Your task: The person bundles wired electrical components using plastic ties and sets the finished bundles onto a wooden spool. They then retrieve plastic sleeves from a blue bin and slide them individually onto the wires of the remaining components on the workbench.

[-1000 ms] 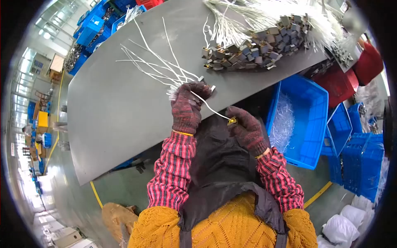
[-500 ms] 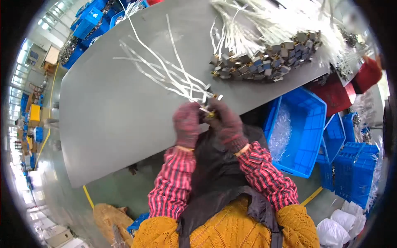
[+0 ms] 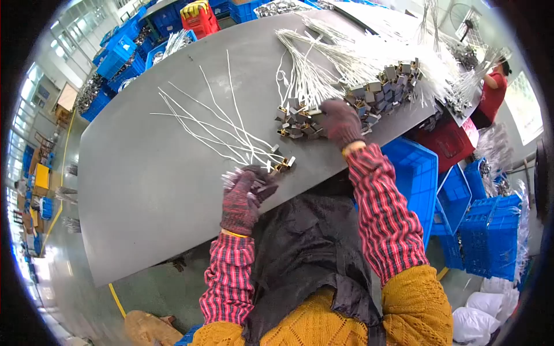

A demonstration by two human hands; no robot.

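My left hand, in a dark red knitted glove, is closed around several small whitish plastic pieces near the table's front edge. Just beyond it lies a loose bunch of white wires with small metal-and-black parts at their near ends. My right hand, gloved alike, reaches over a large pile of dark boxy parts with white wires attached. Its fingers point down at the pile's left part and are partly hidden; whether they grip a part does not show.
A grey table carries the wires and parts. To the right, below the table edge, stands a blue bin, with a red box and blue crates beyond. Another person in red is at the far right.
My hands were together at the wire ends and are now apart. The right hand has moved up and right to the pile; the left has drawn slightly left and nearer. The view has shifted.
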